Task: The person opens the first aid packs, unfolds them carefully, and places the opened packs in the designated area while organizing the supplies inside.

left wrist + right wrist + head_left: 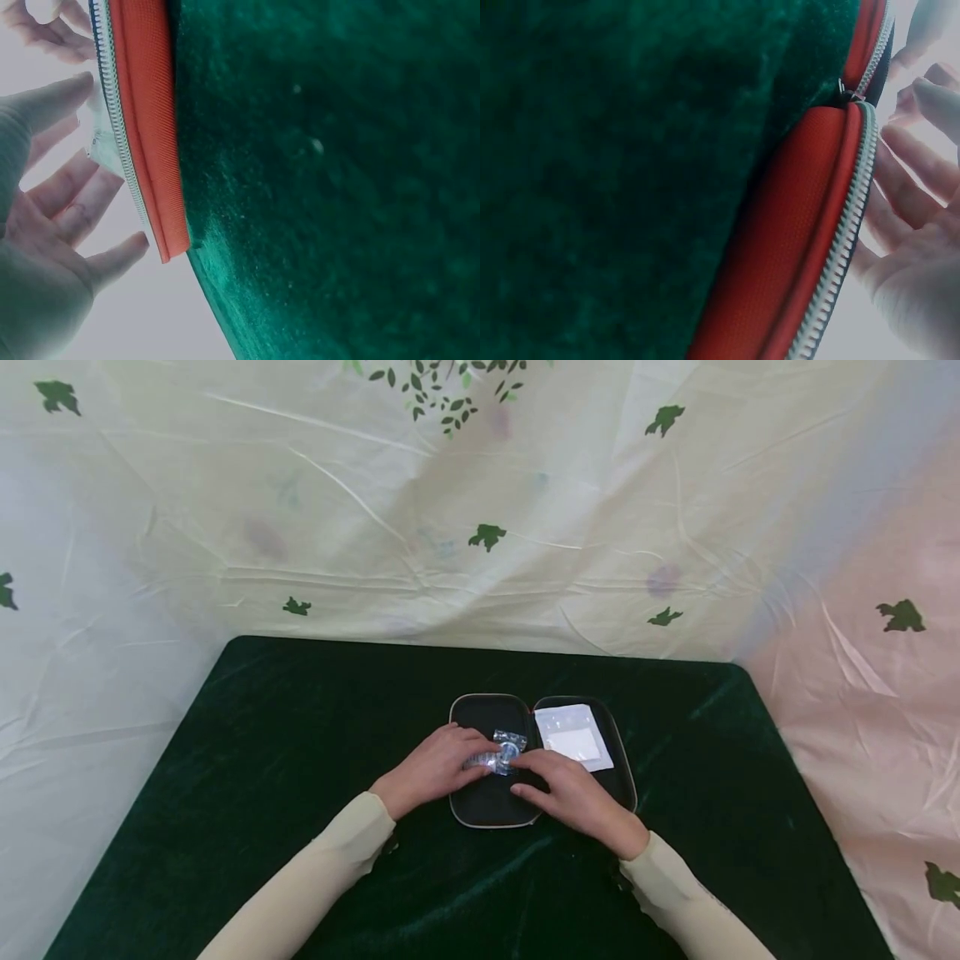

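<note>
A small clear plastic packet with something bluish inside [510, 743] lies in the left half of an unzipped case [491, 806]. The case is black inside; its outer side [150, 112] looks red with a pale zipper. Over the case's left half, my left hand [446, 764] touches the packet, thumb and fingers apart in the left wrist view. From the right, my right hand [577, 793] reaches the packet's edge with extended fingers, its thumb held away. In the right wrist view the right hand [919, 202] shows relaxed fingers beyond the zipper [847, 225].
A white packet [573, 739] rests in the right half of the case. Dark green velvet cloth [337, 693] covers the table. Behind stands a pale curtain [360, 527] with green leaf shapes.
</note>
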`<act>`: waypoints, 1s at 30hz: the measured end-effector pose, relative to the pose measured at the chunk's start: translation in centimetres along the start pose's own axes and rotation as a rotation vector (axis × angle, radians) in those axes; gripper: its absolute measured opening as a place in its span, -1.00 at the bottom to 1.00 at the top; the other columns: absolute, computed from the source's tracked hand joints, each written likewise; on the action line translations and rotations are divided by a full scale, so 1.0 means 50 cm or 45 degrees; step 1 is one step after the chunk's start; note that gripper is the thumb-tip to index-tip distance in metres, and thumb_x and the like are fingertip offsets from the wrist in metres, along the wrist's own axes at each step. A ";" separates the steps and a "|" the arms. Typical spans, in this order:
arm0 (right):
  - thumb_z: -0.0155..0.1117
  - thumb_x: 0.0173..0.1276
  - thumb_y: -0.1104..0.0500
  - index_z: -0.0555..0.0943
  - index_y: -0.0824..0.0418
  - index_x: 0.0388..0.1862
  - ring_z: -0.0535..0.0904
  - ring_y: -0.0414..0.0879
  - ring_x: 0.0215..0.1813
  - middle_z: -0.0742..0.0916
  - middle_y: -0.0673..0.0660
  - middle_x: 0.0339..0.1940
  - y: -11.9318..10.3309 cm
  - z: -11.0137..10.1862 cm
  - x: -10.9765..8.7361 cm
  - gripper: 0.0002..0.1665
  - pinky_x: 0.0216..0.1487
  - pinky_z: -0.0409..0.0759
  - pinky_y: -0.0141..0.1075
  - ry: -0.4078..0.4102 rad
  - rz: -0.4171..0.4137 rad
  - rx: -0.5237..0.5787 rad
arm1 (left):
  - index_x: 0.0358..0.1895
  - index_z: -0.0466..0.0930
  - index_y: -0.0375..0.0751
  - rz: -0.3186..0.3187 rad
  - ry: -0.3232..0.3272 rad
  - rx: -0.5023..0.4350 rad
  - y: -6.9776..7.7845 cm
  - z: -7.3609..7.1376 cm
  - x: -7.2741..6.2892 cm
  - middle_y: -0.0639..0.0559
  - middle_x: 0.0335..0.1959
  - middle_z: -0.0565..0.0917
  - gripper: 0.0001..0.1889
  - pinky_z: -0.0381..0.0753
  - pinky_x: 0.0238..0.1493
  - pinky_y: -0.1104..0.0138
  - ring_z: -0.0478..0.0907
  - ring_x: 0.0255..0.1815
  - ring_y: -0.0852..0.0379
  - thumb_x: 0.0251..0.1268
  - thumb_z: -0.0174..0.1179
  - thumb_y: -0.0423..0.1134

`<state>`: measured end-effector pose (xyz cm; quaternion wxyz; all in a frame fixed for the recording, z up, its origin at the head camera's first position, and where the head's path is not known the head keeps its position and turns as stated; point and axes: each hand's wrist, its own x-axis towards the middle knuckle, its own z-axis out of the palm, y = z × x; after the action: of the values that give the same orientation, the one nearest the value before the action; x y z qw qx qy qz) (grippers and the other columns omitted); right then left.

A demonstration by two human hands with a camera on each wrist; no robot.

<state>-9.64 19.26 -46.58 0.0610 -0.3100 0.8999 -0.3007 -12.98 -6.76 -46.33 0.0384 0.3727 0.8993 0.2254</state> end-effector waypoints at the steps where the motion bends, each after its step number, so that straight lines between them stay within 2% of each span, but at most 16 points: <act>1: 0.33 0.51 -0.07 0.61 0.04 0.33 0.61 -0.10 0.28 0.70 0.00 0.22 0.000 0.001 0.001 -0.52 0.30 0.57 -0.01 -0.010 0.005 -0.005 | 0.25 0.68 -0.02 -0.003 0.011 0.002 0.001 0.000 0.000 0.06 0.10 0.72 -0.64 0.46 0.34 0.07 0.61 0.13 0.12 0.47 0.30 -0.08; 6: 0.32 0.51 -0.08 0.62 0.04 0.31 0.61 -0.10 0.26 0.71 0.01 0.21 0.001 0.002 0.005 -0.53 0.28 0.58 -0.01 -0.052 0.021 -0.035 | 0.31 0.65 0.04 -0.082 0.078 -0.021 0.004 0.004 -0.001 0.04 0.12 0.67 -0.64 0.54 0.25 0.10 0.60 0.13 0.09 0.52 0.24 -0.09; 9: 0.33 0.51 -0.07 0.63 0.05 0.28 0.62 -0.10 0.25 0.71 0.02 0.20 0.000 0.000 0.008 -0.55 0.28 0.58 -0.02 -0.073 0.023 -0.049 | 0.32 0.64 0.06 -0.143 0.134 -0.097 0.006 0.006 -0.003 0.01 0.14 0.62 -0.64 0.60 0.17 0.13 0.60 0.11 0.07 0.54 0.23 -0.11; 12: 0.33 0.51 -0.06 0.65 0.06 0.26 0.62 -0.11 0.24 0.72 0.01 0.19 -0.001 -0.001 0.010 -0.57 0.27 0.59 -0.03 -0.083 0.010 -0.061 | 0.29 0.65 0.03 -0.169 0.201 -0.181 0.006 0.007 -0.003 -0.01 0.14 0.60 -0.66 0.64 0.12 0.14 0.61 0.09 0.06 0.53 0.24 -0.12; 17: 0.32 0.52 -0.05 0.67 0.05 0.23 0.63 -0.14 0.19 0.72 0.00 0.18 -0.002 0.000 0.013 -0.60 0.23 0.60 -0.06 -0.085 -0.026 -0.097 | 0.24 0.65 -0.02 -0.222 0.284 -0.255 0.006 0.008 -0.005 -0.02 0.14 0.59 -0.67 0.63 0.12 0.10 0.59 0.08 0.06 0.51 0.26 -0.09; 22: 0.34 0.51 -0.04 0.68 0.07 0.22 0.64 -0.15 0.15 0.72 0.01 0.16 -0.007 0.000 0.014 -0.61 0.21 0.61 -0.08 -0.093 -0.045 -0.152 | 0.17 0.64 -0.06 -0.293 0.315 -0.263 0.006 0.009 -0.005 -0.03 0.19 0.57 -0.69 0.62 0.14 0.08 0.58 0.10 0.06 0.47 0.31 -0.08; 30: 0.33 0.50 -0.05 0.67 0.09 0.22 0.66 -0.11 0.14 0.74 0.03 0.15 -0.014 0.000 0.026 -0.58 0.21 0.60 -0.05 -0.147 -0.063 -0.227 | 0.08 0.63 -0.04 -0.304 0.311 -0.183 0.004 0.015 0.001 0.00 0.13 0.62 -0.73 0.67 0.08 0.18 0.63 0.05 0.12 0.43 0.35 -0.06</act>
<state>-10.30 18.07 -46.07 0.0775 -0.3533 0.9100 -0.2026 -12.72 -6.33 -46.89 -0.0181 0.2296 0.9167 0.3264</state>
